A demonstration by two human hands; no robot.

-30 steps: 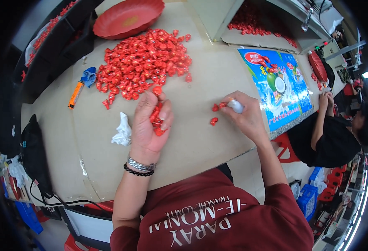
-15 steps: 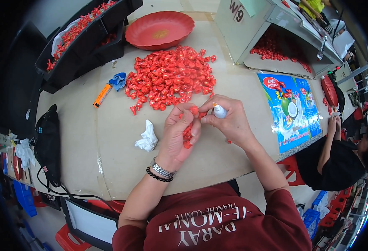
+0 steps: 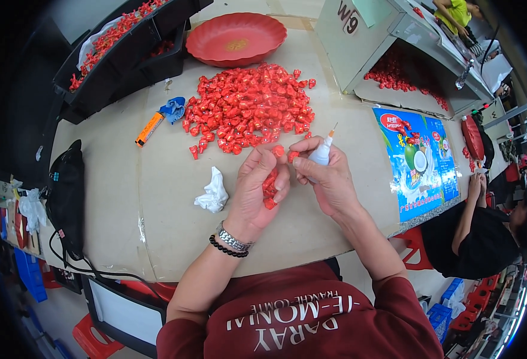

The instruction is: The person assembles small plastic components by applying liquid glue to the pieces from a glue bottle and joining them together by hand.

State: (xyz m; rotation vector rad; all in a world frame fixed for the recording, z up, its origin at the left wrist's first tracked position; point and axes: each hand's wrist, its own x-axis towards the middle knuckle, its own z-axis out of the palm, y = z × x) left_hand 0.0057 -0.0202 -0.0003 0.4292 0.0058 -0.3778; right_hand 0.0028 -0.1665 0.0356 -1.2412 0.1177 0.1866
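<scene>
Left hand [image 3: 257,185], palm upward: grip closed on a small red piece [image 3: 278,151] pinched at thumb and forefinger, with several more, the palmed pieces [image 3: 269,190], under the curled fingers, presumably as a ready supply. Right hand [image 3: 328,179]: grip narrow, a second red piece [image 3: 293,156] at the fingertips, just beside the first; whether the two touch cannot be told. Same hand: one white squeeze bottle [image 3: 320,155], needle tip upward, tucked against the fingers, likely so that thumb and forefinger stay free for the piece. Beyond the hands, on the bench [image 3: 173,239]: one loose heap of like red pieces [image 3: 248,105], seemingly set centrally for easy reach; behind it, one scalloped red dish [image 3: 215,46]. Left of the heap: one orange tube [image 3: 149,130] beside a blue crumpled cloth [image 3: 173,109]. Nearer the left wrist: one crumpled white tissue [image 3: 212,192], perhaps kept close for wiping
</scene>
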